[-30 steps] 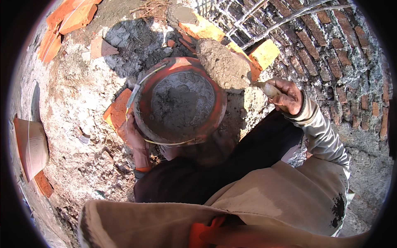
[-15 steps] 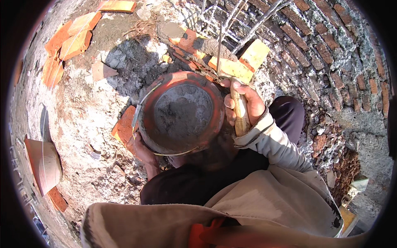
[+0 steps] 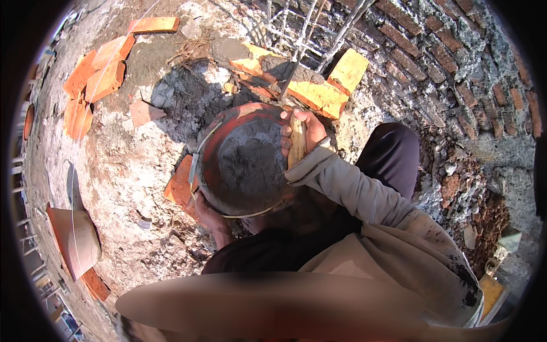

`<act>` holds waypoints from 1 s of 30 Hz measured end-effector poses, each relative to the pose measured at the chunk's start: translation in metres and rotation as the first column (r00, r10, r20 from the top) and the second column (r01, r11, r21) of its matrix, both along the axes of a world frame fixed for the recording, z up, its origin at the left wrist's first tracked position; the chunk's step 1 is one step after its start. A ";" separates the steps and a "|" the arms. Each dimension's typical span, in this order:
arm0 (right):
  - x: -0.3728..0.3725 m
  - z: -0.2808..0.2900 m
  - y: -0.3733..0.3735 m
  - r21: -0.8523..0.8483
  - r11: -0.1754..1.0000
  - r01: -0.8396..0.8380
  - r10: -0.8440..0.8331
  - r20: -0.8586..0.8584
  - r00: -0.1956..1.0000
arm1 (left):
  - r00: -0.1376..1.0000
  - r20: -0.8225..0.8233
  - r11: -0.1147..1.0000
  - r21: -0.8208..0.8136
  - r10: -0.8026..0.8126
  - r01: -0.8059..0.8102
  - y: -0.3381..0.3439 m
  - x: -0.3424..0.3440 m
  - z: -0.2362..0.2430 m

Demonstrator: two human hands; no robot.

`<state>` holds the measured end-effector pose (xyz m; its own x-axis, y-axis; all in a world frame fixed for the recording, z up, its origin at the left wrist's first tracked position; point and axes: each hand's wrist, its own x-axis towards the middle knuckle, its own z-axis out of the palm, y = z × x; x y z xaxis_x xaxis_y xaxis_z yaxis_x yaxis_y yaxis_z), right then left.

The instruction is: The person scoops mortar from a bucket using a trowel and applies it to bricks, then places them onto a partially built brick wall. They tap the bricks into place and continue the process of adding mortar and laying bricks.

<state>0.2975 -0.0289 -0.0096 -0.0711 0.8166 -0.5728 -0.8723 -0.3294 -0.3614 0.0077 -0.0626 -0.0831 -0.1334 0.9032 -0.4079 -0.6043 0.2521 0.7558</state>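
Note:
A round reddish bucket (image 3: 209, 188) stands tilted in front of my legs, with wet grey mortar (image 3: 253, 153) inside. Its thin wire bail (image 3: 206, 137) hangs down along the left side. My left hand (image 3: 209, 216) grips the bucket low on its near left side, its fingertips partly hidden against the wall. In my right hand (image 3: 307, 132) is the pale wooden handle of a trowel (image 3: 297, 145), fingers wrapped round it at the bucket's right rim. The trowel's narrow blade, seen nearly edge-on, points away toward the bricks.
Mortar-smeared orange bricks (image 3: 319, 94) lie just beyond the bucket, beside steel rebar (image 3: 307, 28). More bricks (image 3: 105, 68) sit at far left under a stretched string (image 3: 73, 194). A curved tile (image 3: 75, 239) stands at left. An old brick wall (image 3: 433, 62) rises at right.
My right hand has moved left with the trowel, its handle now overlapping the bucket's right rim. My left hand stays on the bucket. The view has shifted slightly.

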 end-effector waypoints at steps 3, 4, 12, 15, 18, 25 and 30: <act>-0.005 -0.002 -0.003 0.035 0.999 0.011 -0.011 0.010 1.000 | 1.000 0.006 0.999 0.033 -0.022 0.022 0.000 -0.002 -0.002; -0.008 -0.001 -0.004 0.042 0.998 0.036 -0.038 0.054 0.998 | 1.000 -0.011 0.998 0.053 -0.028 0.029 -0.001 -0.003 -0.002; -0.019 0.025 0.024 0.150 0.977 -0.152 0.122 0.190 0.974 | 0.995 -0.096 0.999 0.006 -0.038 0.039 0.000 -0.008 -0.009; -0.010 0.005 0.027 0.067 0.995 -0.078 0.075 0.048 0.996 | 0.998 -0.039 0.999 0.015 -0.044 0.044 0.001 0.003 -0.002; -0.013 0.004 0.003 0.057 0.997 -0.049 0.044 0.081 0.996 | 0.993 -0.121 1.000 0.002 -0.015 0.015 0.003 0.000 -0.001; -0.015 0.003 -0.009 0.088 0.996 -0.014 0.007 0.082 0.997 | 0.992 -0.126 0.999 -0.044 -0.034 0.028 0.000 -0.003 -0.005; -0.022 0.003 -0.010 0.055 0.998 0.008 -0.013 0.084 0.996 | 0.985 -0.155 0.997 0.018 -0.074 0.078 0.001 -0.013 -0.016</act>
